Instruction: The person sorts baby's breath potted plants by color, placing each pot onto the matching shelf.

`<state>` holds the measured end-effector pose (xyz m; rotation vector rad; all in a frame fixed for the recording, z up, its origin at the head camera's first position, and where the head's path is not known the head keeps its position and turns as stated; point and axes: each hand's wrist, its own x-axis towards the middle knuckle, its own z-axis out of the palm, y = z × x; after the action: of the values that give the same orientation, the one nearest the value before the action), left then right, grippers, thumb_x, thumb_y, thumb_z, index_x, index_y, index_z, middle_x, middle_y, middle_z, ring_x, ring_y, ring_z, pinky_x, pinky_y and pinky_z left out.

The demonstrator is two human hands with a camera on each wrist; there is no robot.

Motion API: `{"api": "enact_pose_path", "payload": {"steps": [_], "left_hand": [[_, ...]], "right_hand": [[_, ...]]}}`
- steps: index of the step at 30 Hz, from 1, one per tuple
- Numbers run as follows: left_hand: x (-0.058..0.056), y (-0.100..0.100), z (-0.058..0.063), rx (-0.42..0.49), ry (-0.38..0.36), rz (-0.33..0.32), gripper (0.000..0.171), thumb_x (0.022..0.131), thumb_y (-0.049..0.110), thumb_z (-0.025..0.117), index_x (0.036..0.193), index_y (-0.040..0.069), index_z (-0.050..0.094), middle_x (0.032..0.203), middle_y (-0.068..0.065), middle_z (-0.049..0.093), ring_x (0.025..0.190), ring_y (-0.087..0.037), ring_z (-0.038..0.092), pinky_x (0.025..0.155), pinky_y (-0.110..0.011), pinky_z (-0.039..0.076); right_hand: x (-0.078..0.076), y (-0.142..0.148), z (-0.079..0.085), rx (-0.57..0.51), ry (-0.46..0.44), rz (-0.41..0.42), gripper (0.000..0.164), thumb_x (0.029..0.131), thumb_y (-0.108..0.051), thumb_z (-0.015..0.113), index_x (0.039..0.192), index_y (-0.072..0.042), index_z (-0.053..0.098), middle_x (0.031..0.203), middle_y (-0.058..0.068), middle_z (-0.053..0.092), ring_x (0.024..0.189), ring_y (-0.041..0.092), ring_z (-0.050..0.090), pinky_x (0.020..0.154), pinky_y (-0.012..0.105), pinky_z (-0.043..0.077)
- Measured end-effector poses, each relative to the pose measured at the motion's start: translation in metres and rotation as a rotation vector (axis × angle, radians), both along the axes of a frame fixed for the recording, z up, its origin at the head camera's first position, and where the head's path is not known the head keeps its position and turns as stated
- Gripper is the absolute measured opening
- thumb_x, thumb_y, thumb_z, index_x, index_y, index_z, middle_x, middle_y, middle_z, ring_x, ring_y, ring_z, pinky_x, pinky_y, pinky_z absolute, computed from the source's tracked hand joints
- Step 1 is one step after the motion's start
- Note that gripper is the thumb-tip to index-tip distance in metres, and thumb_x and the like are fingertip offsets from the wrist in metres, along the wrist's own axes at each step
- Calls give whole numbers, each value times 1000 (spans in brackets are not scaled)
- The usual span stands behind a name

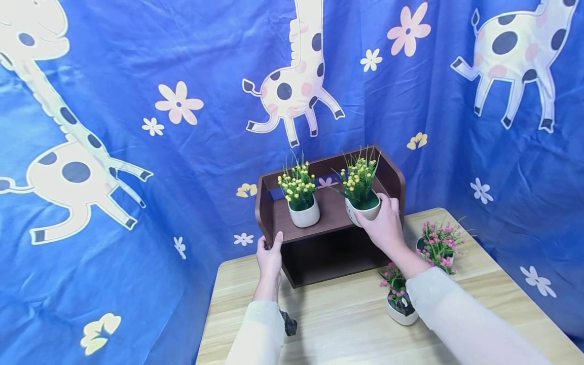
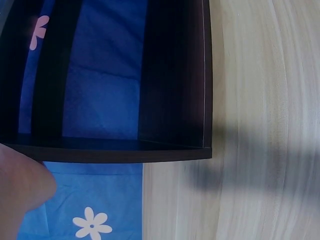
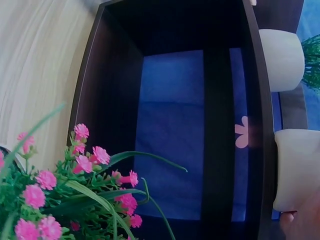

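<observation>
A dark brown two-tier shelf (image 1: pixel 337 253) stands on the wooden table. My left hand (image 1: pixel 269 261) grips its left side at the front, thumb on the near edge; the left wrist view shows only part of that hand (image 2: pixel 22 185) by the side panel. My right hand (image 1: pixel 385 225) holds a white pot of yellow flowers (image 1: pixel 360 187), tilted, at the right of the upper tier. In the right wrist view this white pot (image 3: pixel 300 170) is at the board's edge, with fingertips on it. Another pot of yellow flowers (image 1: pixel 303 213) stands upright on the upper tier's left.
Two white pots with pink flowers, a nearer one (image 1: pixel 401 309) and a farther one (image 1: pixel 440 248), stand on the table (image 1: pixel 337 329) right of the shelf, by my right forearm. A blue giraffe-patterned curtain (image 1: pixel 205 152) hangs behind and around the table.
</observation>
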<state>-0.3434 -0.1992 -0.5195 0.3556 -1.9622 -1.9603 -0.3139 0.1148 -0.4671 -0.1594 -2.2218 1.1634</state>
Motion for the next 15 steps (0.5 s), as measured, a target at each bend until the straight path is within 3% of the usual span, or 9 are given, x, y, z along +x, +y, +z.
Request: {"api": "enact_pose_path", "payload": {"steps": [15], "left_hand": [[1, -1, 1, 8, -3, -4, 52, 85, 48, 78, 119, 16, 58, 110, 1, 61, 108, -18, 53, 99, -33, 40]], "right_hand": [[-11, 4, 3, -29, -89, 25, 90, 77, -55, 82, 144, -8, 45, 130, 21, 47, 117, 38, 54, 95, 54, 47]]}}
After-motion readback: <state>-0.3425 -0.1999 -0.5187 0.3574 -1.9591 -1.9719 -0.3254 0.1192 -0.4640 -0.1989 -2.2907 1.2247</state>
